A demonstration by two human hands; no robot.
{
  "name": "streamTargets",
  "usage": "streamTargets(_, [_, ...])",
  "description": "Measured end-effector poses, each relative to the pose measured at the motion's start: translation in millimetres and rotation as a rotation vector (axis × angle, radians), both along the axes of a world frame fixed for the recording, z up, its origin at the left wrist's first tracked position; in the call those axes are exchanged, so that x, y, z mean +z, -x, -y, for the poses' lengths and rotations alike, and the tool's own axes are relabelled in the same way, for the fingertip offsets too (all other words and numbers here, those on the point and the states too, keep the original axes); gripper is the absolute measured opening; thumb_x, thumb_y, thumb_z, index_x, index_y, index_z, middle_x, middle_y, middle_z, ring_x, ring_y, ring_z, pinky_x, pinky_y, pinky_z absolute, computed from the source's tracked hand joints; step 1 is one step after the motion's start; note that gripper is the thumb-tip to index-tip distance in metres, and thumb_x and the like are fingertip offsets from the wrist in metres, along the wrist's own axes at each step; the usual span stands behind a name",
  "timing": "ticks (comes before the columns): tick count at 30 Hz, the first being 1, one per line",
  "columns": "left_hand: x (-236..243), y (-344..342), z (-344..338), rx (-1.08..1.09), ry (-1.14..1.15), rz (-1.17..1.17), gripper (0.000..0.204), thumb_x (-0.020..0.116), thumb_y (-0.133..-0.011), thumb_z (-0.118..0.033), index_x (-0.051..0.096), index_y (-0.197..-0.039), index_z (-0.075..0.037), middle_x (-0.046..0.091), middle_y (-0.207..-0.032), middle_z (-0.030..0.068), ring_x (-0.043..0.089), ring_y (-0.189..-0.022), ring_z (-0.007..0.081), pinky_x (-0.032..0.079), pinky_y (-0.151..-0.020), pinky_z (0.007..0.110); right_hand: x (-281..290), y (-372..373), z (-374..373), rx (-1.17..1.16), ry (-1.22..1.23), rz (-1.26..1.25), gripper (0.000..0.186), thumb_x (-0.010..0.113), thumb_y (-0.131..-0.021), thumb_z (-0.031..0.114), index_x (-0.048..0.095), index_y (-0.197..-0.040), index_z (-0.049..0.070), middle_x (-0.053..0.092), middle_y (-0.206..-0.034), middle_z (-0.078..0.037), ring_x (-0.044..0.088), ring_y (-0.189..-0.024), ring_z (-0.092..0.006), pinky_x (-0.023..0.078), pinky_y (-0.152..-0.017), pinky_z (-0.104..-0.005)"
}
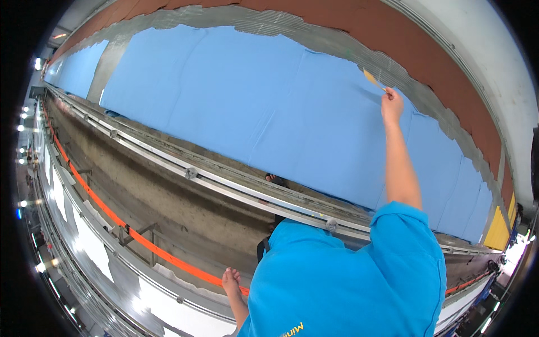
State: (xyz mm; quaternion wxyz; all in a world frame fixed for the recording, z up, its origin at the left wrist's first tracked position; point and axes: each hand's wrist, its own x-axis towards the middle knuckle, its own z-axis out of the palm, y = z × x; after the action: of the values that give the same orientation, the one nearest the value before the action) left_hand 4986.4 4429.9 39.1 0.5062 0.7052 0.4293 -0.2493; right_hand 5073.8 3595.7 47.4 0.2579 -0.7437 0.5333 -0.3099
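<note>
My right hand (392,103) is closed on a thin tan, blade-like tool (371,77), raised over the far, ragged edge of long pale-blue fabric pieces (236,101) lying on a grey table surface (320,36). My left hand (231,279) hangs low at my left side, fingers loosely bent and slightly apart, with nothing visible in it.
A metal rail (151,156) runs along the table's near edge, just in front of my body. Red-brown material (421,45) lines the far side, yellow pieces (497,227) the right end. An orange rail (106,208) and another table with white pieces (90,247) stand at the lower left.
</note>
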Motion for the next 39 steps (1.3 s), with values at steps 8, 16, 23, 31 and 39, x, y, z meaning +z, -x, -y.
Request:
streamTargets(8, [22, -47, 43, -0.477, 0.004, -0.178, 0.036, 0.057, -0.099, -0.036, 0.063, -0.11, -0.001, 0.065, -0.09, 0.005, 0.061, -0.076, 0.0128, 0.05, -0.068, 0.027, -7, -20, 9, 0.06, 0.382, -0.11, 0.013, 0.063, -0.088, 0.013, 0.072, -0.094, 0.006, 0.067, -0.091, -0.013, 0.064, -0.092, -0.0307, 0.051, -0.081, -0.0398])
streamTargets(16, [37, -82, 75, -0.471, -0.019, -0.157, 0.039, 0.058, -0.099, -0.037, 0.063, -0.111, 0.0, 0.065, -0.091, 0.0065, 0.059, -0.079, 0.0126, 0.049, -0.07, 0.027, -6, -2, 6, 0.192, 0.345, -0.185, 0.014, 0.062, -0.09, 0.014, 0.07, -0.099, 0.007, 0.069, -0.098, -0.01, 0.065, -0.09, -0.031, 0.051, -0.082, -0.0402])
streamTargets(23, [19, -108, 73, -0.47, 0.043, -0.129, 0.037, 0.059, -0.099, -0.033, 0.062, -0.113, 0.001, 0.064, -0.091, 0.0053, 0.058, -0.079, 0.0123, 0.048, -0.07, 0.027, 0, -23, 30, 0.154, 0.469, -0.192, 0.018, 0.06, -0.092, 0.016, 0.07, -0.104, 0.006, 0.069, -0.103, -0.011, 0.064, -0.097, -0.0306, 0.05, -0.085, -0.0386])
streamTargets(31, [13, -107, 84, -0.496, 0.139, -0.091, 0.037, 0.059, -0.099, -0.03, 0.062, -0.116, 0.003, 0.063, -0.087, 0.0036, 0.055, -0.074, 0.0101, 0.046, -0.067, 0.025, 11, -24, 23, 0.04, 0.368, -0.119, 0.021, 0.06, -0.093, 0.02, 0.071, -0.105, 0.007, 0.07, -0.109, -0.013, 0.065, -0.101, -0.0302, 0.05, -0.088, -0.0387])
streamTargets(39, [30, -122, 89, -0.593, -0.039, -0.185, 0.04, 0.059, -0.098, -0.034, 0.062, -0.117, 0.001, 0.067, -0.095, 0.0066, 0.061, -0.081, 0.0129, 0.049, -0.071, 0.026, -15, -19, 21, -0.001, 0.288, -0.158, 0.02, 0.058, -0.094, 0.018, 0.072, -0.105, 0.007, 0.071, -0.108, -0.013, 0.065, -0.104, -0.0302, 0.05, -0.09, -0.0395])
